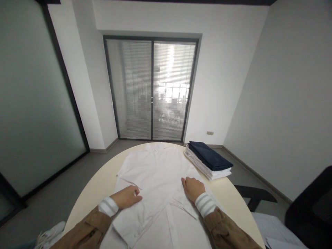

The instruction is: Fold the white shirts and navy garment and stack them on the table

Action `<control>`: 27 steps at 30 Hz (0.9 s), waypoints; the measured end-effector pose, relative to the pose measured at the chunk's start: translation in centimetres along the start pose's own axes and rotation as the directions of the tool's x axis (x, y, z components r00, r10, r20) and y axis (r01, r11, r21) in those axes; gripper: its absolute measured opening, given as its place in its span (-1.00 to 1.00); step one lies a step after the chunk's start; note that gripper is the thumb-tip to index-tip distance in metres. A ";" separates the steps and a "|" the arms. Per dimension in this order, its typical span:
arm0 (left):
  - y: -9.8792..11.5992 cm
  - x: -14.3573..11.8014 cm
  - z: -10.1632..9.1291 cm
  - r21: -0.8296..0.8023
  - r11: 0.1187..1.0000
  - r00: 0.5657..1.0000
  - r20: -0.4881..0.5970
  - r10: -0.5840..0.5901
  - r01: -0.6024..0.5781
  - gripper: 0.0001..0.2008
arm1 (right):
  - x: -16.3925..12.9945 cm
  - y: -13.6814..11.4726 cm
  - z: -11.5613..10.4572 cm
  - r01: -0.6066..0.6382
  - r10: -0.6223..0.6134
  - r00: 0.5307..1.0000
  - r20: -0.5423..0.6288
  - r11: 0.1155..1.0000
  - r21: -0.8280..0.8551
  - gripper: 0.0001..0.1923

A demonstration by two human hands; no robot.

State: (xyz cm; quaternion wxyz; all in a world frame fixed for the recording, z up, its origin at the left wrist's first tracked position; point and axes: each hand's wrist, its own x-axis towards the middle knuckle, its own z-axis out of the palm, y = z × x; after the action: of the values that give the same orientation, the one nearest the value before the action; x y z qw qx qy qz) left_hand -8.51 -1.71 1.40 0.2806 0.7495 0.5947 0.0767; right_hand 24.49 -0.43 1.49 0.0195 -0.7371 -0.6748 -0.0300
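A white button-up shirt (160, 173) lies spread over the round table, its collar toward the far edge and creases across the middle. One sleeve with a buttoned cuff (132, 231) is folded across the near left part. My left hand (127, 197) rests on the shirt's left side, fingers curled in against the cloth and thumb pointing inward. On the right side of the shirt, my right hand (193, 189) is closed on the fabric, knuckles up. The fingertips of both hands are partly hidden.
A stack of folded white garments (199, 165) with a navy folded garment (210, 155) on top stands at the table's (90, 188) right rear. Right of the table are a black chair (311, 204) and white cloth or paper (272, 228). Glass doors with blinds (151, 90) stand beyond.
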 end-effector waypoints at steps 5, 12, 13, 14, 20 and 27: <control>0.9 2.6 -0.1 -0.193 0.980 0.995 0.095 -0.035 0.053 -0.57 | 0.0 0.0 -0.2 -0.009 0.009 1.000 0.010 1.000 0.016 -0.44; 2.3 4.4 0.8 -0.171 0.982 0.987 -0.153 0.051 -0.077 -0.77 | 0.0 0.1 0.3 0.012 -0.012 1.000 0.020 1.000 0.008 -0.52; 2.2 4.4 0.9 -0.155 0.985 0.981 -0.189 0.050 -0.080 -0.79 | 0.1 0.1 0.4 0.013 -0.013 1.000 0.014 1.000 0.002 -0.53; 2.0 4.4 1.0 -0.137 0.987 0.975 -0.216 0.051 -0.082 -0.80 | 0.1 0.2 0.5 0.014 -0.014 1.000 0.008 1.000 -0.003 -0.54; 0.9 4.0 1.1 -0.096 0.994 0.985 -0.167 0.034 -0.050 -0.68 | 0.1 0.1 0.6 0.009 -0.009 1.000 0.009 1.000 0.002 -0.57; 2.1 6.5 -0.1 -0.269 0.960 0.989 -0.142 0.035 -0.073 -0.49 | 0.2 -0.3 0.4 -0.014 0.015 1.000 -0.007 0.998 0.063 -0.51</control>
State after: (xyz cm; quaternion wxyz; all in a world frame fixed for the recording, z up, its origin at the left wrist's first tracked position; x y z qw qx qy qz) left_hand -4.91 4.10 1.13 0.3379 0.7126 0.5754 0.2167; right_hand 24.22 -0.22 1.11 0.0453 -0.7409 -0.6700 -0.0113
